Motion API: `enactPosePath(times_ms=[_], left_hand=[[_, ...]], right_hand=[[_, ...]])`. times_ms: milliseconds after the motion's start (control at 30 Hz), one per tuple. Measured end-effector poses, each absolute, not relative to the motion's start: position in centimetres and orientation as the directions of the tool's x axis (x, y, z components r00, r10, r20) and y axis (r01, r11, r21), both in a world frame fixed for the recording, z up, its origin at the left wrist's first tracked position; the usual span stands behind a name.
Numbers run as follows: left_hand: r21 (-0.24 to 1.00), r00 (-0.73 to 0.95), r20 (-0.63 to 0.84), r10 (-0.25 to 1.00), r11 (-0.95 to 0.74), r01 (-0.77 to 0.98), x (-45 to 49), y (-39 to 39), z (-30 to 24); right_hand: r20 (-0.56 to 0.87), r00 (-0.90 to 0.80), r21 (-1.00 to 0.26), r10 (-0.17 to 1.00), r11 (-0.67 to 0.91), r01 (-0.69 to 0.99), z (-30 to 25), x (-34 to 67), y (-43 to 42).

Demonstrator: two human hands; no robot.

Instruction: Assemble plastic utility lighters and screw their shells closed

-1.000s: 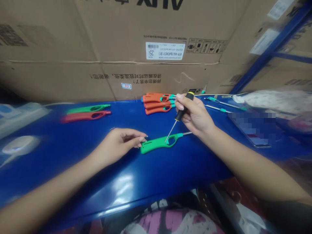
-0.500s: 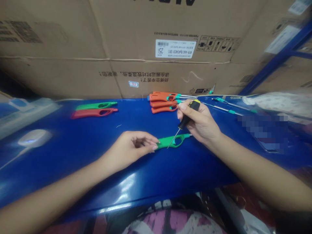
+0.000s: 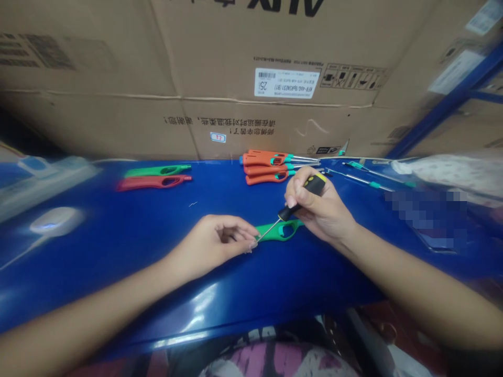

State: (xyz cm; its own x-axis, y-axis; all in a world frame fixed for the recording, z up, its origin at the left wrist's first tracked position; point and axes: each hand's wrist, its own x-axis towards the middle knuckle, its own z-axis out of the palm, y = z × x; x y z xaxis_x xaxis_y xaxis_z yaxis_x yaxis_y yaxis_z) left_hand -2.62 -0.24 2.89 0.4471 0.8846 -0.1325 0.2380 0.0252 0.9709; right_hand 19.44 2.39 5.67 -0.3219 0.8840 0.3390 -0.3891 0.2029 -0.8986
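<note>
Between the fingertips and thumb of my left hand (image 3: 220,242) is the handle end of a green long-necked lighter (image 3: 271,232), lying level with its trigger loop to the right. My right hand (image 3: 324,207) grips a black and yellow screwdriver (image 3: 312,184) slantwise. Its thin shaft crosses the green handle, and the tip sits beside my left fingertips. Whether the tip presses into the lighter I cannot tell. The lighter's right end passes behind my right hand.
Orange lighters (image 3: 263,170) are piled behind my right hand. Green (image 3: 147,172) and red (image 3: 145,183) handle casings lie left. Metal lighter necks (image 3: 359,179) rest at right, near a pixelated dark object (image 3: 432,220). A cardboard box (image 3: 220,78) backs the blue table (image 3: 157,220).
The screwdriver has tilted flatter, and its tip has moved left along the green handle to my left fingertips. My left hand has kept its hold.
</note>
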Motion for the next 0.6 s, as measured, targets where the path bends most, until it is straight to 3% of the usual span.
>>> enactPosePath(times_ms=[400,600], left_hand=[[0.973,0.459,-0.115,0.881,0.007,0.231,-2.68,-0.36,2.89],[0.970,0.455,-0.108,0.884,-0.006,0.241,-2.69,-0.34,2.97]], right_hand=[[0.400,-0.540,-0.864,0.740,0.109,-0.491,5.61,19.84,2.62],[0.349,-0.555,-0.890,0.755,0.081,-0.449,5.34,20.13,2.71]])
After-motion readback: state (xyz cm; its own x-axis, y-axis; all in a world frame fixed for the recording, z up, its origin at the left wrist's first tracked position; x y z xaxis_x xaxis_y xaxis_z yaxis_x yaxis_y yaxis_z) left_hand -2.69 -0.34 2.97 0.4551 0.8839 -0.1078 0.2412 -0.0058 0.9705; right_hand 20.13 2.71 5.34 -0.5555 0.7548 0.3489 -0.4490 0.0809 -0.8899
